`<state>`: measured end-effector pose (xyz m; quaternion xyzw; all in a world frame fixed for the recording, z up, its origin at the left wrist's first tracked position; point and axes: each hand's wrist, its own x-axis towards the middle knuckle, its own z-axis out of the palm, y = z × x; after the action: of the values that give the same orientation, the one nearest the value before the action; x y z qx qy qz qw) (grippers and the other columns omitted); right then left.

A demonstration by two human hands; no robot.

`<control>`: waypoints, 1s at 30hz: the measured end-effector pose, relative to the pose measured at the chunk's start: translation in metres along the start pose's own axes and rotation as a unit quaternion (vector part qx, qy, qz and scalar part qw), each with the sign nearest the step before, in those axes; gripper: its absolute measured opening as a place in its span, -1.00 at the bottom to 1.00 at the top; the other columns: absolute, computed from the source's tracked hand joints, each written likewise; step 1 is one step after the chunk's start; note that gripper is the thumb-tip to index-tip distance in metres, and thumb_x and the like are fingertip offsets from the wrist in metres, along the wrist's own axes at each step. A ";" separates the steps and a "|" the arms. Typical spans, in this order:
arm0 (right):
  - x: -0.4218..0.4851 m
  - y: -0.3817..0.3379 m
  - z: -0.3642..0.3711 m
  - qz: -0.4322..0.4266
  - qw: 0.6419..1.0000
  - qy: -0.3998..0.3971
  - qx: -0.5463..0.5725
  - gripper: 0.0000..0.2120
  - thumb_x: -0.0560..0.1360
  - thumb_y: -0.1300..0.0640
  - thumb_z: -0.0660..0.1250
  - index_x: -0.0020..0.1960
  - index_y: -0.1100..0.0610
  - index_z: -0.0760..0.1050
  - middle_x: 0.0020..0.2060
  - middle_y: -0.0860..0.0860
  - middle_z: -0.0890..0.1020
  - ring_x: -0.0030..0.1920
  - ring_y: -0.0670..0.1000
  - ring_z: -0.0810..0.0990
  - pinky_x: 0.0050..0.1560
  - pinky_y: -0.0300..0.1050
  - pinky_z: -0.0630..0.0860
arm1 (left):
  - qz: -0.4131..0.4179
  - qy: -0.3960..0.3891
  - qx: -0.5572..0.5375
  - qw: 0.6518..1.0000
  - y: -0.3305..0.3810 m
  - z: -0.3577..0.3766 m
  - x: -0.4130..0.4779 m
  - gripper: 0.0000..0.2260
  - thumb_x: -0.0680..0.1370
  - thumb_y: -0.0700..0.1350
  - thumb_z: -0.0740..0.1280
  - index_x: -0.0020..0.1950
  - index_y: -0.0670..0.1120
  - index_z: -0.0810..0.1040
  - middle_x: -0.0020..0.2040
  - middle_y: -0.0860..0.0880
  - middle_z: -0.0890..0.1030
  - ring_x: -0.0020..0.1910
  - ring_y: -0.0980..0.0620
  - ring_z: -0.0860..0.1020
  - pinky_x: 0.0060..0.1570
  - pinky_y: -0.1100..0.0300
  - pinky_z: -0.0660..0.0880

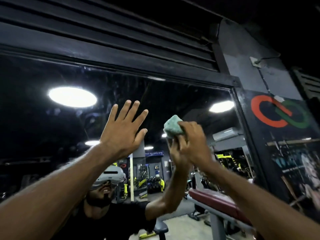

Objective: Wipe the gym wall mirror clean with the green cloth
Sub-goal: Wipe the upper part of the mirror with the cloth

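The large wall mirror (pixel 43 129) fills the middle of the view, framed in black, with smears showing near its top edge. My left hand (pixel 123 130) is raised flat against the glass, fingers spread, holding nothing. My right hand (pixel 192 141) is closed around a folded green cloth (pixel 173 126), pressing it to the mirror right of the left hand. The cloth sticks out above my fingers. My reflection shows below both arms.
A black louvred panel (pixel 103 32) runs above the mirror. A dark pillar (pixel 270 84) with a red and green ring logo (pixel 278 112) stands at the right. Reflected ceiling lights, gym machines and a maroon bench (pixel 216 203) appear in the glass.
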<state>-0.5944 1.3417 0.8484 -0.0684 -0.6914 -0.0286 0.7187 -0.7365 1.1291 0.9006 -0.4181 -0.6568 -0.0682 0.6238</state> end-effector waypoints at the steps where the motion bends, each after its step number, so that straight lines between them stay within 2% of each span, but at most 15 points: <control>1: 0.004 0.011 -0.009 0.010 1.000 0.005 -0.024 -0.69 0.56 0.19 0.33 0.29 0.03 0.47 0.12 -0.04 0.50 0.15 -0.05 0.41 0.07 -0.34 0.28 | 0.004 -0.001 0.000 1.000 0.001 0.000 -0.009 -0.34 0.61 0.26 -0.24 0.70 0.08 -0.03 0.71 -0.09 -0.09 0.68 -0.12 -0.14 0.62 -0.21 -0.15; 4: 0.011 0.014 -0.012 0.187 0.976 0.108 -0.026 -0.72 0.52 0.21 0.35 0.22 0.07 0.47 0.08 0.04 0.53 0.11 0.03 0.47 0.01 -0.18 0.36 | 0.005 -0.006 -0.005 1.000 0.000 0.000 -0.032 -0.35 0.63 0.25 -0.20 0.70 0.04 0.04 0.71 -0.10 -0.04 0.68 -0.12 -0.09 0.63 -0.19 -0.11; 5: -0.002 -0.003 -0.005 0.196 0.974 0.110 -0.014 -0.73 0.52 0.19 0.35 0.21 0.07 0.47 0.06 0.02 0.50 0.06 0.00 0.46 -0.03 -0.16 0.41 | 0.003 -0.006 -0.007 1.000 0.000 0.000 -0.036 -0.35 0.63 0.24 -0.18 0.70 0.04 0.04 0.71 -0.10 -0.03 0.68 -0.12 -0.08 0.63 -0.19 -0.10; 7: -0.044 -0.040 0.004 0.090 0.994 0.053 0.005 -0.74 0.52 0.15 0.34 0.20 0.07 0.49 0.00 -0.04 0.45 -0.02 -0.05 0.45 -0.10 -0.23 0.46 | -0.005 -0.004 -0.011 1.000 0.001 0.000 -0.045 -0.36 0.64 0.22 -0.16 0.70 0.02 0.07 0.70 -0.11 0.00 0.68 -0.12 -0.07 0.63 -0.19 -0.10; 9: -0.080 -0.042 0.002 -0.054 0.997 -0.042 0.026 -0.71 0.48 0.09 0.31 0.18 0.13 0.53 -0.04 -0.03 0.46 -0.09 -0.07 0.42 -0.15 -0.33 0.37 | -0.012 -0.006 -0.014 1.000 0.003 0.002 -0.057 -0.36 0.64 0.21 -0.14 0.70 0.01 0.08 0.70 -0.11 0.00 0.68 -0.12 -0.06 0.63 -0.19 -0.11; 11: -0.065 -0.017 -0.009 -0.089 0.994 -0.069 0.007 -0.71 0.47 0.14 0.30 0.18 0.14 0.52 -0.03 0.04 0.48 -0.08 -0.02 0.44 -0.19 -0.28 0.39 | -0.018 -0.006 -0.015 1.000 0.003 0.005 -0.072 -0.37 0.65 0.21 -0.13 0.70 0.01 0.07 0.70 -0.10 -0.01 0.68 -0.11 -0.07 0.63 -0.19 -0.11; 12: -0.052 -0.004 -0.012 -0.041 0.999 -0.037 -0.002 -0.73 0.49 0.20 0.31 0.18 0.12 0.51 0.01 0.06 0.48 -0.04 0.00 0.47 -0.17 -0.23 0.47 | -0.020 -0.003 -0.014 1.000 0.004 0.006 -0.080 -0.38 0.65 0.21 -0.11 0.70 0.02 0.07 0.70 -0.09 0.00 0.68 -0.10 -0.07 0.62 -0.19 -0.10; 14: -0.036 0.002 -0.013 0.129 0.989 0.076 0.020 -0.75 0.54 0.24 0.30 0.21 0.12 0.48 0.09 0.08 0.46 0.03 -0.01 0.47 -0.06 -0.15 0.57 | -0.030 0.006 -0.013 0.999 0.004 0.008 -0.092 -0.39 0.67 0.21 -0.08 0.69 0.03 0.09 0.70 -0.08 0.01 0.68 -0.09 -0.05 0.62 -0.19 -0.09; 16: -0.059 -0.027 0.002 0.168 0.980 0.100 0.026 -0.69 0.52 0.10 0.18 0.24 0.12 0.47 0.12 0.08 0.44 0.04 -0.04 0.42 -0.08 -0.16 0.56 | -0.039 0.004 -0.009 0.999 0.002 0.008 -0.098 -0.40 0.67 0.22 -0.05 0.69 0.04 0.09 0.70 -0.07 0.01 0.68 -0.07 -0.04 0.61 -0.17 -0.10; 18: -0.099 -0.057 0.012 0.056 0.996 0.036 0.061 -0.66 0.50 0.06 0.13 0.23 0.09 0.46 0.10 0.09 0.46 0.01 -0.01 0.43 -0.15 -0.22 0.50 | -0.043 -0.002 -0.003 0.999 0.002 0.007 -0.100 -0.39 0.65 0.23 -0.03 0.69 0.05 0.13 0.70 -0.06 0.02 0.68 -0.06 -0.02 0.61 -0.16 -0.11; 19: -0.110 -0.059 0.013 -0.001 0.997 0.001 0.076 -0.69 0.50 0.10 0.21 0.23 0.06 0.44 0.08 0.11 0.48 0.01 0.02 0.45 -0.15 -0.17 0.53 | -0.043 -0.005 0.000 0.999 0.001 0.005 -0.098 -0.38 0.64 0.24 -0.02 0.68 0.05 0.15 0.70 -0.06 0.04 0.68 -0.06 -0.01 0.60 -0.15 -0.11; 21: -0.089 -0.044 0.013 -0.068 0.994 -0.029 0.081 -0.57 0.43 0.20 0.41 0.27 0.03 0.42 0.08 0.13 0.51 0.03 0.03 0.46 -0.11 -0.07 0.59 | -0.046 -0.012 0.009 0.999 -0.003 0.002 -0.094 -0.36 0.63 0.27 0.01 0.67 0.05 0.17 0.70 -0.06 0.05 0.67 -0.06 0.01 0.59 -0.16 -0.10; 26: -0.015 -0.060 0.019 0.061 0.992 0.049 0.098 -0.60 0.51 0.34 0.33 0.31 0.10 0.48 0.17 0.09 0.46 0.15 0.00 0.38 0.10 0.01 0.57 | -0.061 -0.005 0.027 0.998 -0.015 -0.004 -0.086 -0.34 0.60 0.34 0.04 0.66 0.10 0.18 0.70 -0.07 0.06 0.68 -0.09 -0.01 0.57 -0.27 -0.05; 28: -0.037 -0.081 0.033 -0.062 0.993 0.009 0.096 -0.55 0.45 0.35 0.39 0.30 0.11 0.49 0.12 0.11 0.49 0.09 0.06 0.42 -0.01 0.03 0.56 | -0.064 0.004 0.024 0.998 -0.017 -0.005 -0.086 -0.36 0.61 0.29 0.02 0.67 0.09 0.17 0.70 -0.05 0.08 0.68 -0.07 -0.01 0.58 -0.24 -0.03; 30: -0.039 -0.076 0.041 -0.197 0.974 -0.036 0.108 -0.51 0.37 0.34 0.43 0.27 0.11 0.49 0.07 0.13 0.50 0.02 0.11 0.45 -0.10 0.06 0.53 | -0.082 0.016 0.024 0.996 -0.029 -0.011 -0.080 -0.37 0.61 0.26 0.01 0.67 0.10 0.15 0.70 -0.03 0.09 0.67 -0.06 0.00 0.59 -0.21 -0.06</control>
<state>-0.6473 1.2698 0.8155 0.1467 -0.7157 -0.0921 0.6766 -0.7566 1.0666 0.8456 -0.3465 -0.6800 -0.1100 0.6367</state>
